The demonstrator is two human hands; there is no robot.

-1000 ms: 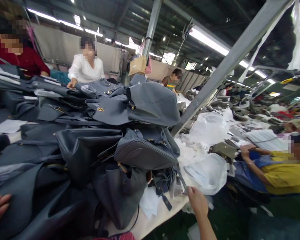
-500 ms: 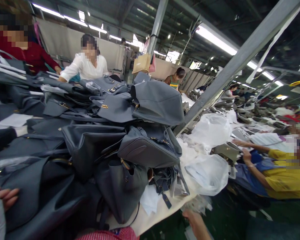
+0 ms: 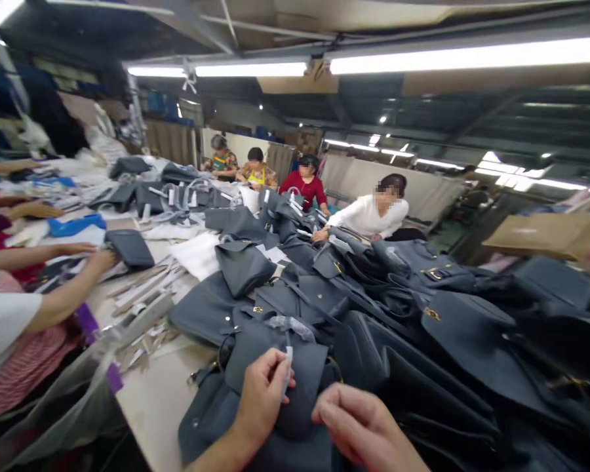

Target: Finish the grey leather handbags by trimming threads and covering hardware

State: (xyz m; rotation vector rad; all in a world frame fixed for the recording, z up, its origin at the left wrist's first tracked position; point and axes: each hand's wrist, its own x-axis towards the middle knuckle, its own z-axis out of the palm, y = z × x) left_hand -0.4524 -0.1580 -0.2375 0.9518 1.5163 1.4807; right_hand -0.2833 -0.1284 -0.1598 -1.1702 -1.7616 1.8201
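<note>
My left hand is closed in a pinch on a thin pale plastic strip that hangs from the front flap of a dark blue-grey leather bag lying on the table before me. My right hand hovers just to the right, over the same bag, with its fingers curled together; what they hold, if anything, is hidden. A large heap of similar bags rises to the right of my hands.
A long pale table runs away from me with more bags, white paper sheets and card strips. Other people sit along both sides; a person's arm at the left reaches to a dark pouch.
The view has swung from the right end of the heap to the left, along the table. My right hand left the table edge; both hands now meet over the near bag.
</note>
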